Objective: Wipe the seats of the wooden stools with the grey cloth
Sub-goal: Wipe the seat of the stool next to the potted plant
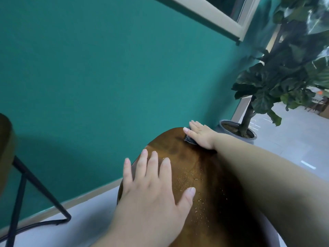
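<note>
Stool seat (204,175) wipe in hand.
We note right hand (199,135) flat, fingers together on grey cloth (189,139); left hand (151,189) splayed. Specks (188,179) beside left thumb want the next pass.

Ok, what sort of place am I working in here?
Probably a café or lounge: a wooden stool, a second stool on black metal legs, a teal wall and a large potted plant.

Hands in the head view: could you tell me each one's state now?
Left hand: open, flat on the stool seat.
Right hand: open, pressing the grey cloth.
</note>
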Demonstrator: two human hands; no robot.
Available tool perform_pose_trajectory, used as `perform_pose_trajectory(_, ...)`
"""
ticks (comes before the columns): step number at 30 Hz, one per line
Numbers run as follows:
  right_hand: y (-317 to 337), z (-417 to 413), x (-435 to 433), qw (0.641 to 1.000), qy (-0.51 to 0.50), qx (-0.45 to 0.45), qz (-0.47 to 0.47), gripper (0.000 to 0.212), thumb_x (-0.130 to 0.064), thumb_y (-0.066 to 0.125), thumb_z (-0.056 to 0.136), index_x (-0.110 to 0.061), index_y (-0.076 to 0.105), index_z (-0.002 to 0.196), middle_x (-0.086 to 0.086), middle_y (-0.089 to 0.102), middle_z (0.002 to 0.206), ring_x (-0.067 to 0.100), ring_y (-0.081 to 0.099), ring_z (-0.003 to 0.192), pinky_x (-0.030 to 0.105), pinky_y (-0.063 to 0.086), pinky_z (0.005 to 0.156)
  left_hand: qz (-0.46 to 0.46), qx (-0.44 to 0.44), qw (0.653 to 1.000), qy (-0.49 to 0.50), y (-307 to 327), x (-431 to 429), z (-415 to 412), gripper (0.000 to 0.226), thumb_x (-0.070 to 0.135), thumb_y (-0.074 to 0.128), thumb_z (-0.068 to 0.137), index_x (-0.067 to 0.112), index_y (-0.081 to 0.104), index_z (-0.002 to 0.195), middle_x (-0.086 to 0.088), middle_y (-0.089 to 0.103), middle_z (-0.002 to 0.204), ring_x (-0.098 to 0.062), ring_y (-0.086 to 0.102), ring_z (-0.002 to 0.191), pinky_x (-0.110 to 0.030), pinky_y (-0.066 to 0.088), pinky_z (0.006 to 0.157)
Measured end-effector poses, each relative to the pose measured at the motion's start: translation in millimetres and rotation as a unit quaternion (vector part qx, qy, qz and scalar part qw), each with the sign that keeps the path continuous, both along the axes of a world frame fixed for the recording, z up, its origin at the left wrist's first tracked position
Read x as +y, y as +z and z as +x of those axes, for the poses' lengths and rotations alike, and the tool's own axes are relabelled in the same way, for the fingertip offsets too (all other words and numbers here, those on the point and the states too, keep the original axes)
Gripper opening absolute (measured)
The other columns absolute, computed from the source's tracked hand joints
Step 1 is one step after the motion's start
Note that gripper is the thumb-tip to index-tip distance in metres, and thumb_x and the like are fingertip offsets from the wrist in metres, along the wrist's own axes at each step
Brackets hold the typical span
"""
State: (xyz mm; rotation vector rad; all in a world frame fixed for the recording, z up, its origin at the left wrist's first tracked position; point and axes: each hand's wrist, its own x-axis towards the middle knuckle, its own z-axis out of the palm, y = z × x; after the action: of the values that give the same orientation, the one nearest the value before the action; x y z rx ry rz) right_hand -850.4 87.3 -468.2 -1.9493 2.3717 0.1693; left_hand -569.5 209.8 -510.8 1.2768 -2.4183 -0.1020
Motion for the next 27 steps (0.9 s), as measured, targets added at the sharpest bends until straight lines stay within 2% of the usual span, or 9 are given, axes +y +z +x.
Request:
perform_pose_trajectory(3,-4.4,-3.0,14.4,1.0,0.01,0.013,0.015,0.076,-0.057,0.009,0.104,-0.008,0.0,0.16,0.006,-0.002,0.169,0.017,-0.006,0.155,0.043,0.001,0.125,0.019,-0.009,1.0,0.006,8.2,4.2,3.2,0.083,0.072,0.016,0.093,0.015,0.063,0.131,-0.014,0.058,0.141,-0.036,0.045,0.139,-0.058,0.019,0.11)
perform_pose_trajectory(6,-8.5,-7.3,37.4,0.999,0.017,0.018,0.031,0.073,-0.057,0.009,0.103,-0.012,-0.005,0.16,0.004,-0.011,0.168,0.015,-0.014,0.153,0.042,-0.004,0.125,0.032,-0.051,0.998,0.003,22.1,9.5,4.2,0.086,0.075,0.004,0.09,0.023,0.024,0.156,-0.009,0.016,0.166,-0.03,0.0,0.154,-0.058,-0.003,0.121)
perform_pose_trajectory(8,-9.2,-7.3,58.4,0.999,0.018,0.016,0.045,0.071,-0.054,0.01,0.105,-0.013,-0.007,0.16,0.002,-0.014,0.167,0.014,-0.016,0.153,0.04,-0.007,0.124,0.031,-0.072,0.997,0.008,25.7,12.4,6.4,0.086,0.075,-0.001,0.088,0.024,0.009,0.157,-0.005,0.001,0.168,-0.027,-0.014,0.153,-0.057,-0.01,0.12)
perform_pose_trajectory(12,-0.9,-2.7,101.7,0.996,0.022,0.006,0.087,0.073,-0.058,0.004,0.101,-0.015,-0.009,0.159,0.0,-0.016,0.167,0.011,-0.018,0.152,0.039,-0.008,0.124,0.032,-0.077,0.996,0.027,27.2,14.7,7.1,0.084,0.074,0.004,0.091,0.022,0.01,0.157,-0.006,0.003,0.168,-0.028,-0.013,0.153,-0.058,-0.009,0.12)
perform_pose_trajectory(15,10.9,2.8,137.6,0.993,0.031,0.002,0.115,0.093,-0.072,-0.006,0.083,-0.019,-0.009,0.16,-0.003,-0.016,0.167,0.007,-0.017,0.151,0.035,-0.01,0.124,0.04,-0.08,0.996,0.027,27.9,15.8,7.2,0.083,0.073,0.006,0.092,0.022,0.01,0.157,-0.006,0.004,0.168,-0.028,-0.011,0.153,-0.058,-0.007,0.12)
perform_pose_trajectory(18,17.5,6.9,170.9,0.991,0.035,-0.003,0.133,0.071,-0.06,0.002,0.099,-0.024,-0.01,0.159,-0.007,-0.015,0.167,0.003,-0.017,0.15,0.029,-0.013,0.12,0.045,-0.077,0.996,0.026,29.1,16.1,7.6,0.082,0.073,0.007,0.093,0.022,0.012,0.156,-0.007,0.005,0.168,-0.03,-0.01,0.153,-0.059,-0.007,0.12)
perform_pose_trajectory(20,21.0,12.9,192.3,0.989,0.035,-0.013,0.142,0.071,-0.06,0.003,0.099,-0.026,-0.011,0.159,-0.009,-0.016,0.166,0.001,-0.018,0.149,0.027,-0.014,0.119,0.041,-0.075,0.996,0.025,28.3,16.0,8.1,0.082,0.073,0.007,0.093,0.021,0.013,0.156,-0.008,0.006,0.168,-0.03,-0.009,0.153,-0.06,-0.006,0.12)
perform_pose_trajectory(25,27.1,33.5,240.6,0.989,0.04,-0.037,0.138,0.115,-0.096,-0.015,0.063,-0.03,-0.014,0.157,-0.016,-0.021,0.163,-0.006,-0.025,0.145,0.03,-0.015,0.122,0.038,-0.058,0.997,0.026,25.3,14.4,7.6,0.083,0.073,0.008,0.093,0.021,0.015,0.156,-0.009,0.009,0.167,-0.032,-0.006,0.153,-0.061,-0.003,0.12)
perform_pose_trajectory(27,28.0,45.8,257.8,0.988,0.044,-0.054,0.14,0.12,-0.099,-0.016,0.057,-0.031,-0.016,0.156,-0.02,-0.024,0.161,-0.01,-0.028,0.142,0.026,-0.017,0.12,0.034,-0.052,0.998,0.026,25.4,14.2,7.6,0.083,0.074,0.008,0.092,0.021,0.016,0.156,-0.01,0.01,0.167,-0.032,-0.005,0.154,-0.061,-0.002,0.12)
